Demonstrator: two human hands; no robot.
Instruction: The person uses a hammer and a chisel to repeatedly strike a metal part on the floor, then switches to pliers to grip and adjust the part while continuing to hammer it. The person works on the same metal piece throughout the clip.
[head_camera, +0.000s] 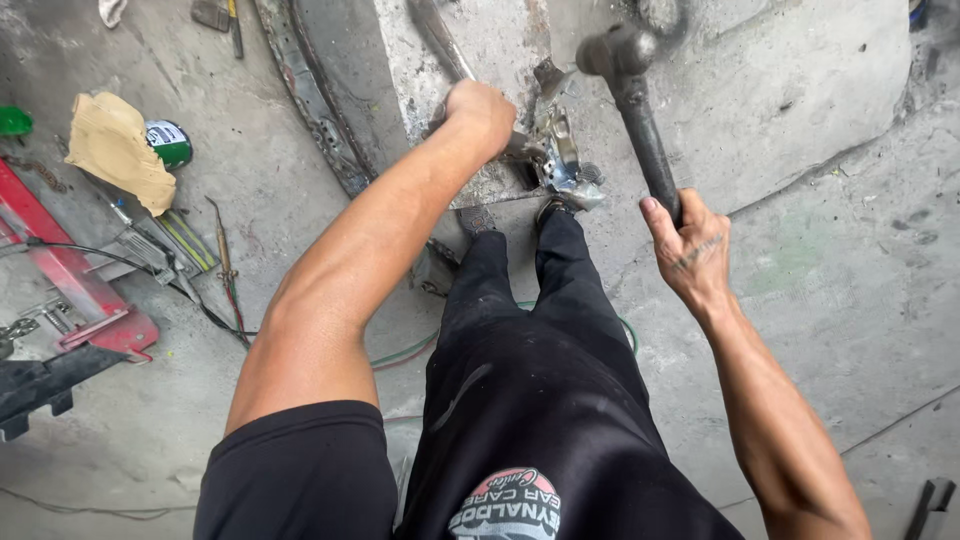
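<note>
In the upper middle of the frame a bent, shiny metal part (562, 160) is lying on a concrete slab (800, 90), just above the person's shoes. A dark rod-like tool (440, 40) is pressed toward this part by the left hand (480, 115), whose grip is closed around the tool. A hammer (625, 60) with a round dark head is raised over the part; its handle is held in the closed grip of the right hand (690, 250), at the right of the middle.

The hammer head is near the left fist, so the knuckles could be struck if the blow is a little off. The part seems to be held only by the foot and the tool, so it could jump or slide. A glancing blow could also send metal chips upward.

At the left of the frame a yellow cloth (120, 150), a green can (170, 143) and a red jack (70, 280) are lying on the floor.
</note>
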